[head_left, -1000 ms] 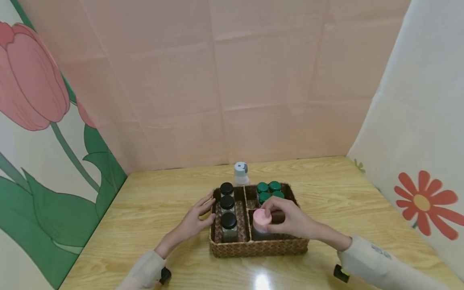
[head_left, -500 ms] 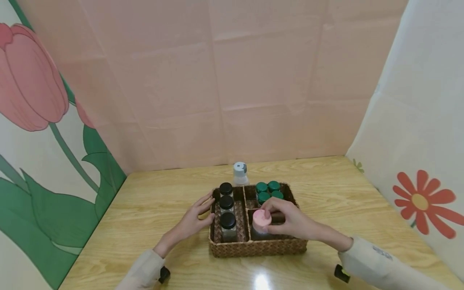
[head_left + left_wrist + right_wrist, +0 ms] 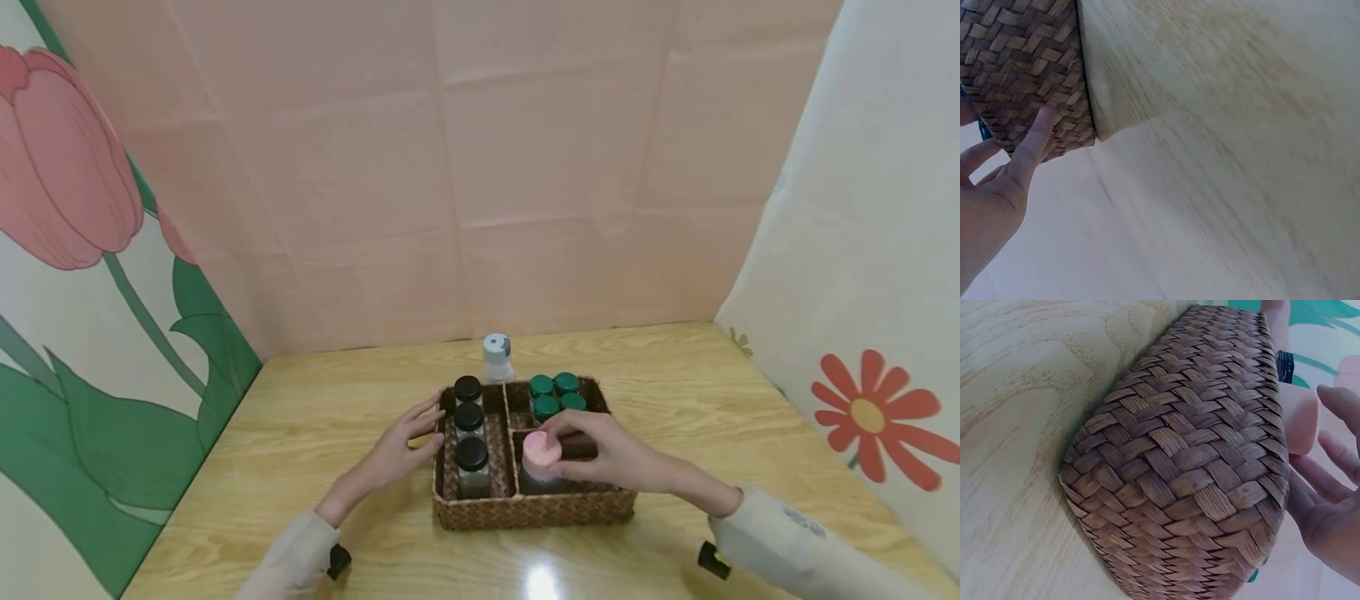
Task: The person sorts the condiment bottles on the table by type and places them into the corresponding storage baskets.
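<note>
A woven basket (image 3: pixel 536 514) with compartments stands on the table. My left hand (image 3: pixel 393 450) rests its fingertips against the basket's left side, fingers loosely extended, as the left wrist view also shows. My right hand (image 3: pixel 618 454) is over the front right compartment. Its thumb and a finger pinch the pink lid (image 3: pixel 542 452) of a jar standing there; the jar's lower part is in shadow. In the right wrist view the pink lid (image 3: pixel 1300 419) shows above the rim beside my fingers. Three black-lidded jars (image 3: pixel 471 454) line the left compartment.
Several green-lidded jars (image 3: pixel 546 407) sit in the back right compartment. Behind the basket stands a clear bottle with a pale grey-blue cap (image 3: pixel 497 350). A pink cloth (image 3: pixel 450 183) hangs beyond the wooden table (image 3: pixel 337 392), with patterned sheets at both sides.
My right hand has shifted slightly to the right at the pink lid, with its wrist moving outward. The jar, basket and other jars hold their places; my left hand stays at the basket's side.
</note>
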The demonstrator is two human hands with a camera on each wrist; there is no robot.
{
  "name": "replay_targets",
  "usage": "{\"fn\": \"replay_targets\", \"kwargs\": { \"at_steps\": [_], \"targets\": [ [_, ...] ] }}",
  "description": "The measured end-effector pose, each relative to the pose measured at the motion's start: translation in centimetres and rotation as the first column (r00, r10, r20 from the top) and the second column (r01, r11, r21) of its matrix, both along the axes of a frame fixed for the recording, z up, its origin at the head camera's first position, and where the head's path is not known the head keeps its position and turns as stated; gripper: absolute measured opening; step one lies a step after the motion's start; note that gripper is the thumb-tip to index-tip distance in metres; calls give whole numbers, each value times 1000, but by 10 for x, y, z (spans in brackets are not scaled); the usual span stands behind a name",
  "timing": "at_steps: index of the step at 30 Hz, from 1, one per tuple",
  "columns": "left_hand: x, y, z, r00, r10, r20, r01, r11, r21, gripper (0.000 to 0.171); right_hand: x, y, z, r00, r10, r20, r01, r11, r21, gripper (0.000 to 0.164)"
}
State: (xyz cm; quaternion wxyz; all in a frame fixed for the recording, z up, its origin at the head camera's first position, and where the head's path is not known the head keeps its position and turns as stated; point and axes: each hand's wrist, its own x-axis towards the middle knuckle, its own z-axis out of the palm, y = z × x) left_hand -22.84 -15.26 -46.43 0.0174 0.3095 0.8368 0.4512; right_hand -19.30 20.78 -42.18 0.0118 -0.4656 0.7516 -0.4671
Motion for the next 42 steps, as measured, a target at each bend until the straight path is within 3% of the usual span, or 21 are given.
{"fn": "replay_targets", "kwargs": {
  "at_steps": [7, 14, 19, 24, 29, 35, 38, 42],
  "targets": [
    [-2, 0, 7, 1000, 12, 18, -12, 1000, -24, 52, 1, 4, 8, 1000, -14, -20, 14, 1000, -19, 30],
    [-3, 2, 14, 996, 77, -41, -78, 996, -29, 44, 2, 10, 13, 979, -174, -104, 175, 985, 4, 20],
    [-7, 2, 17, 982, 162, -98, -161, 987, 16, 35, 2, 17, 15, 938, -278, -204, 282, 959, -14, 25],
    [-9, 1, 21, 961, 242, -131, -236, 970, 61, 30, 1, 25, 13, 874, -379, -304, 386, 922, -42, 36],
    [-15, -1, 23, 949, 263, -171, -244, 961, 128, 27, 1, 33, 7, 826, -448, -341, 458, 887, -57, 37],
    [-24, 4, 29, 939, 264, -219, -232, 959, 160, 26, -4, 44, -6, 787, -474, -395, 504, 863, -33, 57],
    [-30, 11, 30, 941, 257, -222, -223, 960, 170, 27, -4, 50, -12, 784, -485, -387, 526, 851, 0, 58],
    [-38, 23, 31, 945, 255, -202, -219, 958, 186, 28, -2, 57, -23, 823, -494, -282, 529, 847, 59, 55]
  ]
}}
